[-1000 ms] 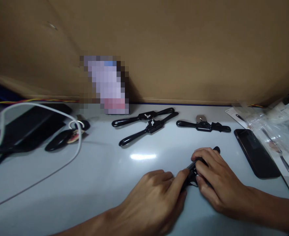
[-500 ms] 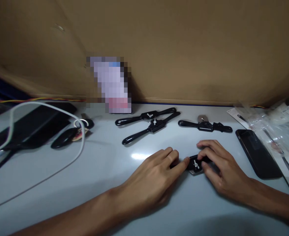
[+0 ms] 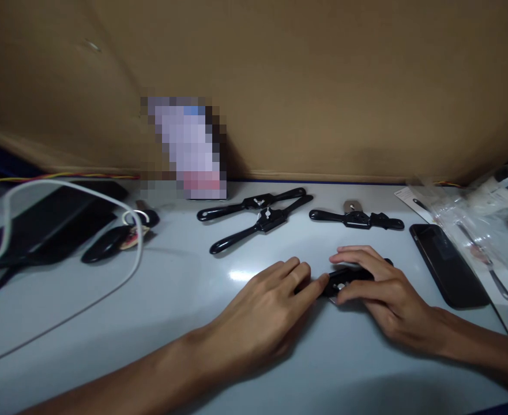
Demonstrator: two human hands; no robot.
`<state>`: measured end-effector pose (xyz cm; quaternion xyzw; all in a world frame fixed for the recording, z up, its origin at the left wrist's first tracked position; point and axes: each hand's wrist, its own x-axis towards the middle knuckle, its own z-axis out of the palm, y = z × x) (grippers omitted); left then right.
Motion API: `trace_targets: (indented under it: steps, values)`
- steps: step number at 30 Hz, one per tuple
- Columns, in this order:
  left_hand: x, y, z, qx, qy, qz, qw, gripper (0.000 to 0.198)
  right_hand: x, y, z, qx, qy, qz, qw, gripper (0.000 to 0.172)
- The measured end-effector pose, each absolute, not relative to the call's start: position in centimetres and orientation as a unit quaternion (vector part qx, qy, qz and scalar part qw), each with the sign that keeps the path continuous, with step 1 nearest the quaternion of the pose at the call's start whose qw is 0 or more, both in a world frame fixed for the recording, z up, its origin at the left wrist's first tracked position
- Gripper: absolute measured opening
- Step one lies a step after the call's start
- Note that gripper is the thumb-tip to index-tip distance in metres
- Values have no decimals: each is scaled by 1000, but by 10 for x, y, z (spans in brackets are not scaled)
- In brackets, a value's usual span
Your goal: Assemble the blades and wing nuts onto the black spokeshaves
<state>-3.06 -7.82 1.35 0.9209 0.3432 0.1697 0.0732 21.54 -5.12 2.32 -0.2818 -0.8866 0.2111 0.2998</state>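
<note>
On the pale desk (image 3: pixel 150 323), nearest, the left hand (image 3: pixel 266 311) and right hand (image 3: pixel 383 288) close their fingers over the two ends of one black spokeshave (image 3: pixel 344 278) lying flat. One dark phone (image 3: pixel 448 265) lies to its right. Three other spokeshaves (image 3: pixel 262 220) lie beyond, unobstructed, before the cardboard wall (image 3: pixel 323 86).
</note>
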Motion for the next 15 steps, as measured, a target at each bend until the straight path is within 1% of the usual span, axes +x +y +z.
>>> trace_targets:
  steps: [4,7,10,12,15]
  values:
    - [-31,-79,14,921,338,180,68,43,217,-50,23,-327,-871,203,306,36]
    - [-31,-79,14,921,337,182,68,42,217,-50,22,-280,-884,220,302,39]
    - [-31,-79,14,920,338,184,67,42,217,-49,21,-310,-873,218,307,37]
    - [-31,-79,14,921,337,183,66,42,217,-48,21,-319,-872,213,305,39]
    - [-30,-77,14,923,333,183,63,42,217,-47,21,-271,-883,236,303,43]
